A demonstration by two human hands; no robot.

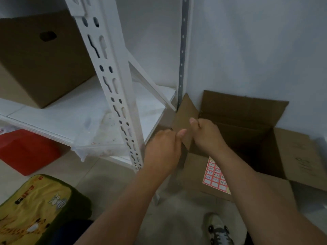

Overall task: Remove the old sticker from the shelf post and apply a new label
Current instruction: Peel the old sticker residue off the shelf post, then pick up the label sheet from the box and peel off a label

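Beside the white shelf post point(122, 110), both hands meet, left hand point(163, 147) and right hand point(206, 134) curled with thumbs out (whether they pinch a sticker, I cannot tell). Label sheet point(215, 175) lies on the cardboard box point(247, 131) flap below, probably kept within reach.

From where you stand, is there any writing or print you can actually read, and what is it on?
Nothing reads clearly.
Label sheet on the cardboard box flap: handwritten marks in red-bordered labels, too small to read.
Yellow bag: dark block letters and a red mark, too blurred to read.
Right box flap: faint print, illegible.
Red bag: white patch at its corner, unreadable.
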